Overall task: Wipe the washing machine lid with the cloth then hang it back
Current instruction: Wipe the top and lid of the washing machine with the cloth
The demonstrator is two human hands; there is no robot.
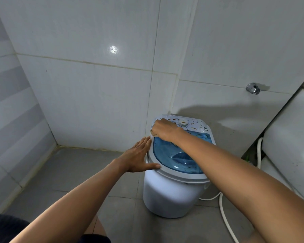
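A small white washing machine [167,197] stands on the floor against the tiled wall. Its blue see-through lid [167,153] is closed, and my right forearm crosses over it. My right hand [163,128] lies with curled fingers on the far left corner of the control panel, beside the dial [182,123]. A small pale scrap that looks like the cloth [151,132] peeks out under its knuckles; the rest is hidden. My left hand [137,155] is flat with straight fingers against the machine's left rim, its thumb lying on the rim.
A white hose [224,216] runs over the grey floor tiles right of the machine. A large white fixture [291,137] fills the right edge. A chrome tap [252,88] sticks out of the wall above it. The corner of the room lies to the left.
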